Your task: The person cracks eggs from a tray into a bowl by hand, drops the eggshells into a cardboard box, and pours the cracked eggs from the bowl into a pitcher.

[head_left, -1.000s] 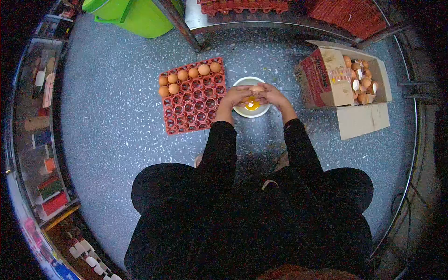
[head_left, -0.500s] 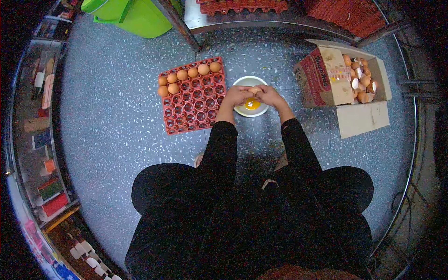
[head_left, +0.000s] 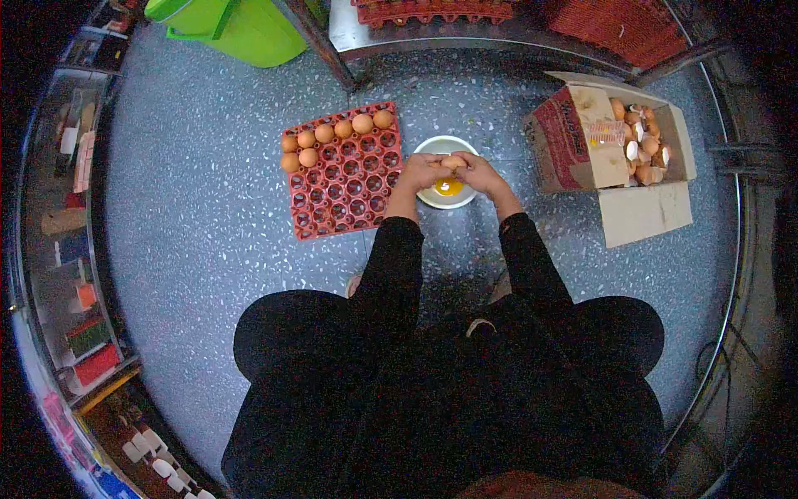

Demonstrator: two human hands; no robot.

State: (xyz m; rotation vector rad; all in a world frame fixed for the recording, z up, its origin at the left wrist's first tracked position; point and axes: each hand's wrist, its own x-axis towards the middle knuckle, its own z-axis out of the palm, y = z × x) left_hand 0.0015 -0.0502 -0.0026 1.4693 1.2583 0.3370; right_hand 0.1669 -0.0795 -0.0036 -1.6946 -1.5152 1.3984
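Observation:
A brown egg [head_left: 453, 162] is gripped between my two hands over a white bowl [head_left: 422, 196]. My left hand [head_left: 422, 171] closes on its left side, and my right hand [head_left: 480, 172] closes on its right side. Whether the shell is cracked, I cannot tell. Orange-yellow yolk [head_left: 449, 188] lies in the bowl just below my fingers. Left of the bowl, a red egg tray [head_left: 342, 190] rests on the floor, with several brown eggs [head_left: 343, 129] along its far row and two more at its left side.
On the right stands an open cardboard box [head_left: 559, 141] holding broken eggshells [head_left: 644, 148], one flap on the speckled floor [head_left: 208, 208]. A green bin [head_left: 249, 33] is at the far left, beside a metal table leg [head_left: 320, 41]. More red trays [head_left: 432, 10] are stacked at the back. Shelves line the left.
My hands have barely moved, staying over the bowl. The egg between them now shows slightly more of its shell.

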